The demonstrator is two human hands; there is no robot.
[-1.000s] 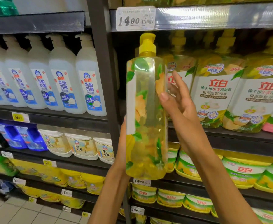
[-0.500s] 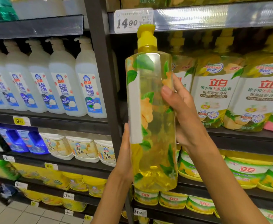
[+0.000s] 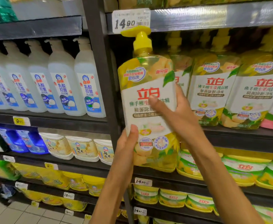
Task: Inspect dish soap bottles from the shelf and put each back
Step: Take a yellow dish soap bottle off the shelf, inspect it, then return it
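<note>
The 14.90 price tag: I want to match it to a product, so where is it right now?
In the head view, the 14.90 price tag hangs on the upper shelf edge, directly above the held bottle's yellow pump.

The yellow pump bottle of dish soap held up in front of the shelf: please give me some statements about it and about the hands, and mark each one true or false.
1. Both hands hold the clear yellow dish soap bottle with the yellow pump top. True.
2. The bottle's front label with red characters faces the camera. True.
3. The left hand grips the pump top. False: it holds the lower left side of the bottle.
4. The right hand has its thumb across the front label. True.
5. The white pump bottles with blue labels stand to the right of the held bottle. False: they stand to its left.
</note>
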